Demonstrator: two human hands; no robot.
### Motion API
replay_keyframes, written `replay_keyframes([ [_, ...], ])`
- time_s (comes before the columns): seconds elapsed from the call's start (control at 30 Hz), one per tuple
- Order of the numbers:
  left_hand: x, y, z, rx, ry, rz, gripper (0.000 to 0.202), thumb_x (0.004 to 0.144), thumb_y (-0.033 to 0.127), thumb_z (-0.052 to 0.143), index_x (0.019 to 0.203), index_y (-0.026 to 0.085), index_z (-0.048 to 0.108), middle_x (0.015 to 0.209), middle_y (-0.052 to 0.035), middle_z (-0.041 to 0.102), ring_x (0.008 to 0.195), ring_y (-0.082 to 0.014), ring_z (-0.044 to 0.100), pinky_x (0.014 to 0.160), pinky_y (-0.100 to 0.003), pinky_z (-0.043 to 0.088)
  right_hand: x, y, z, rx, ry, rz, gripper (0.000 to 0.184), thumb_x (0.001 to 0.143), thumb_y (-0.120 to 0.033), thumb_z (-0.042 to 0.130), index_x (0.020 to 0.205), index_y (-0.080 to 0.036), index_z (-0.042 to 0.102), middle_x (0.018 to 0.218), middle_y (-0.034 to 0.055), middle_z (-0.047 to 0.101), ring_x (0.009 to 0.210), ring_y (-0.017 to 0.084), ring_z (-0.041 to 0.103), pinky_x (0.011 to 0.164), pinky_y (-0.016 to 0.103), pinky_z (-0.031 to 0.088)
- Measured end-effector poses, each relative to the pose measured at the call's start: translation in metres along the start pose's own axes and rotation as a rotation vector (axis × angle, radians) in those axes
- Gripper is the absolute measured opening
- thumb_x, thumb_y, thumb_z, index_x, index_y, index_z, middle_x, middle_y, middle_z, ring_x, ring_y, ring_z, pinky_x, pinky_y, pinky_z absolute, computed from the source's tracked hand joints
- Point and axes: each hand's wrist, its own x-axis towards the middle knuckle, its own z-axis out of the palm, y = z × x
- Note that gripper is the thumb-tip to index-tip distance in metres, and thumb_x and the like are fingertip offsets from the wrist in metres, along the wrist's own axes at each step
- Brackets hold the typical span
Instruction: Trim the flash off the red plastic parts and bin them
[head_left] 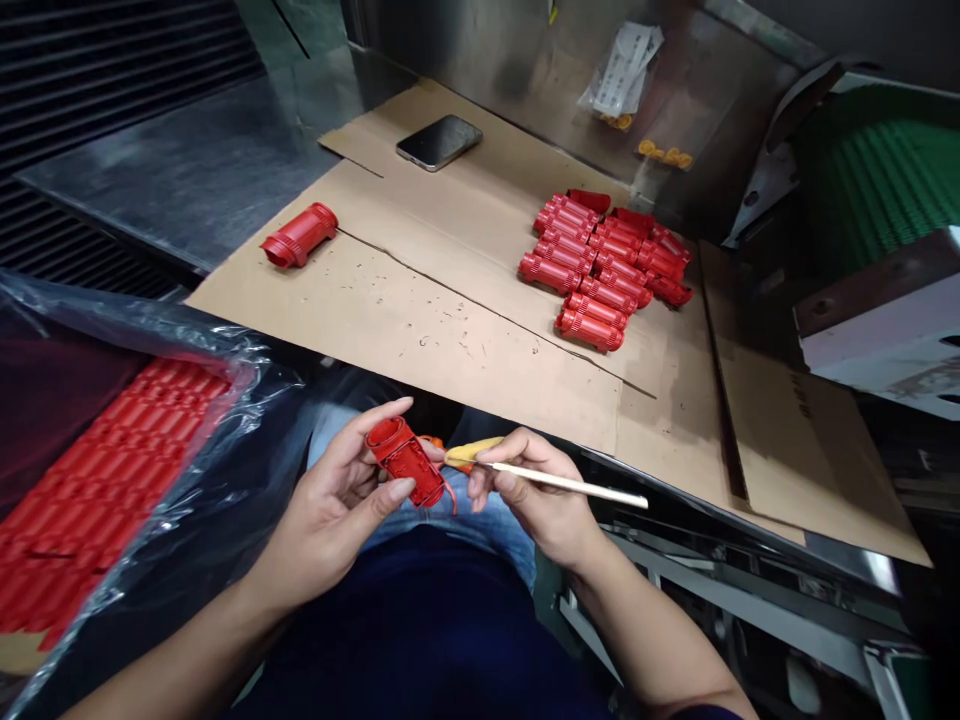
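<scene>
Cradling a ribbed red plastic casing (pixel 405 462) in the left hand (pixel 322 510), fingers (pixel 375 425) curled around it, just below the near edge of the cardboard sheet (pixel 420 340). Pinching a thin pale stick (pixel 577 483) in the right hand (pixel 532 495), fingers (pixel 495 455) together. Yellow end (pixel 472 453) meeting the casing, its tip hidden, an orange scrap (pixel 431 441) hard to make out. Further casings (pixel 600 270) lying on the sheet.

Bright even light, faint glare on the steel panel (pixel 525 60), soft shadows, edges slightly warped
</scene>
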Motion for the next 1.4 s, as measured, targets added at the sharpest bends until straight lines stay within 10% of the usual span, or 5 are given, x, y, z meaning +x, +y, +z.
replay_keyframes([
  [0.23,0.000,-0.003,-0.001,-0.058,0.017,0.022,0.066,0.102,0.023,0.076,0.163,0.031,0.051,0.135,-0.0128,0.078,0.119,-0.0288,0.078,0.102,-0.042,0.065,-0.002,-0.012,-0.011,0.181,-0.273,-0.116,0.040,0.105,-0.062,0.067,0.093,-0.025,0.059,0.067,-0.0024,0.073,0.044,0.012,0.062,0.043,0.021,0.052],
  [0.43,0.006,-0.002,0.004,-0.299,0.013,-0.117,0.068,0.101,0.027,0.078,0.162,0.026,0.048,0.128,-0.0168,0.081,0.111,-0.0308,0.080,0.092,-0.040,0.065,-0.009,-0.028,-0.008,-0.635,0.145,-0.409,0.014,0.105,-0.018,0.069,0.115,-0.022,0.078,0.103,0.0108,0.082,0.100,0.026,0.081,0.084,0.041,0.068],
  [1.03,0.022,-0.001,0.004,-0.402,0.000,-0.173,0.063,0.099,0.027,0.081,0.156,0.026,0.054,0.119,-0.0146,0.082,0.088,-0.0216,0.076,0.075,-0.030,0.059,-0.003,-0.028,-0.014,-0.685,0.284,-0.369,0.017,0.105,-0.017,0.070,0.118,-0.023,0.079,0.098,0.0074,0.081,0.080,0.020,0.080,0.077,0.038,0.070],
  [1.27,0.039,0.015,0.012,-0.545,0.025,-0.354,0.056,0.101,0.036,0.076,0.153,0.026,0.059,0.095,-0.0090,0.077,0.079,-0.0201,0.071,0.064,-0.025,0.056,0.011,-0.027,-0.009,-0.536,-0.102,-0.533,0.028,0.103,-0.024,0.079,0.130,-0.028,0.081,0.133,0.0105,0.078,0.104,0.023,0.083,0.086,0.037,0.074],
  [1.4,0.041,0.018,0.019,-0.611,-0.003,-0.529,0.047,0.101,0.043,0.071,0.144,0.027,0.070,0.087,-0.0065,0.073,0.050,-0.0087,0.049,0.041,-0.018,0.032,0.024,-0.026,-0.002,-0.616,-0.232,-0.607,0.052,0.099,-0.017,0.082,0.148,-0.031,0.072,0.128,0.0071,0.083,0.110,0.025,0.082,0.094,0.039,0.074],
])
